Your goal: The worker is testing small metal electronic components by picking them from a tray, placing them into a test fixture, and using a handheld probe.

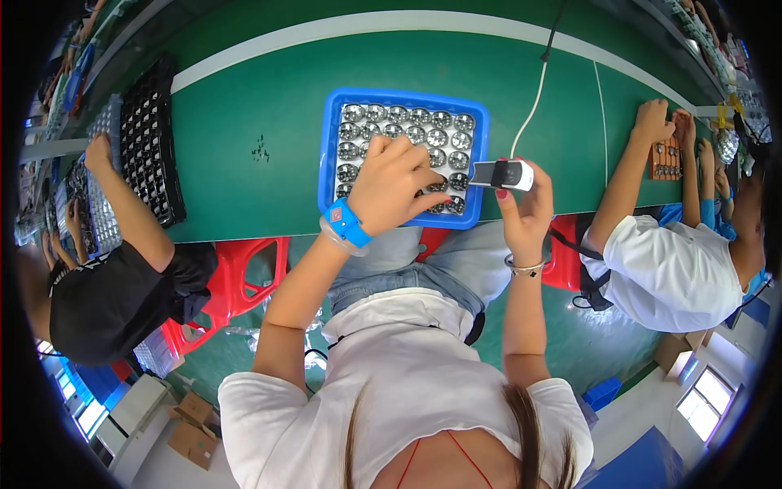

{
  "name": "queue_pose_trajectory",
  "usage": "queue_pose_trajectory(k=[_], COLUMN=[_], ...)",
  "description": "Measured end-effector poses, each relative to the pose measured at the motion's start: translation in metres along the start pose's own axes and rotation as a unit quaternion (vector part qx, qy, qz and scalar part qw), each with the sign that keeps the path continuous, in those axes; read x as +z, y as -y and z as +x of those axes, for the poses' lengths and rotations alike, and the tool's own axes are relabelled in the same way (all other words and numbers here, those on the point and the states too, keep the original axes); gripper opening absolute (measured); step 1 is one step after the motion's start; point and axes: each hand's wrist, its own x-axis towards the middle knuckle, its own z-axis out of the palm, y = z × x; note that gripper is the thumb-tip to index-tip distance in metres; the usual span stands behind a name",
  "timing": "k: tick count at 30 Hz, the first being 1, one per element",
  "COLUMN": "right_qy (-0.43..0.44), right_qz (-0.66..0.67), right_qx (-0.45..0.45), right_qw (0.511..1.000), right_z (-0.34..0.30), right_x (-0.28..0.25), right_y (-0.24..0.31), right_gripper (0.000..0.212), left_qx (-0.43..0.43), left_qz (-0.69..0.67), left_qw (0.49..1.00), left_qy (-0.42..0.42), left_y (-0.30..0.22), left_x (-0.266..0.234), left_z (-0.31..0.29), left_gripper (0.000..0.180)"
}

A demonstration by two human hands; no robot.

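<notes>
A blue tray (328,147) on the green bench holds rows of round, shiny silver domed parts (416,135) set in a white insert. My left hand (393,181) is over the tray's lower middle with bent fingers. Its thumb and forefinger close about one domed part at the lower right, partly hidden by the fingers. At the tray's right rim, my right hand (531,207) grips a small white-and-black corded device (502,174). The device's flat silvery end points left toward the tray, and a white cord (531,114) runs up from it.
Small dark bits (260,150) lie on the bench (244,90) left of the tray. A black compartmented tray (151,138) stands farther left by a co-worker in black. At right, another person's hands work over an orange tray (666,160). Red stools (244,273) stand below the bench edge.
</notes>
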Motion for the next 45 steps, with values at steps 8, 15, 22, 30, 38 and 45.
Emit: queue_pose_trajectory(k=[8, 15, 22, 30, 38, 45], right_qy=[0.07, 0.089, -0.037, 0.038, 0.086, 0.031], right_qz=[-0.111, -0.156, 0.048, -0.064, -0.183, -0.071], right_qx=[-0.041, -0.079, 0.019, -0.011, -0.091, -0.027], right_qw=[0.991, 0.98, 0.998, 0.997, 0.975, 0.997], right_z=[0.023, 0.027, 0.019, 0.036, 0.049, 0.042], right_x=[0.006, 0.014, 0.014, 0.011, 0.019, 0.021], right_y=[0.009, 0.013, 0.0, -0.001, 0.006, -0.01], right_gripper=[0.036, 0.04, 0.043, 0.038, 0.034, 0.038], left_qx=[-0.019, -0.007, -0.008, -0.045, -0.03, -0.016], left_qz=[0.037, -0.002, 0.044, 0.016, 0.029, 0.023], left_qw=[0.998, 0.997, 0.998, 0.997, 0.998, 0.997], left_qy=[-0.043, -0.078, -0.042, -0.056, -0.057, -0.077], left_y=[0.009, -0.001, 0.006, 0.016, 0.019, 0.019], left_x=[0.006, -0.006, 0.0, 0.002, 0.0, -0.003], left_z=[0.013, 0.015, 0.013, 0.021, 0.031, 0.033], left_gripper=[0.011, 0.009, 0.009, 0.011, 0.01, 0.007])
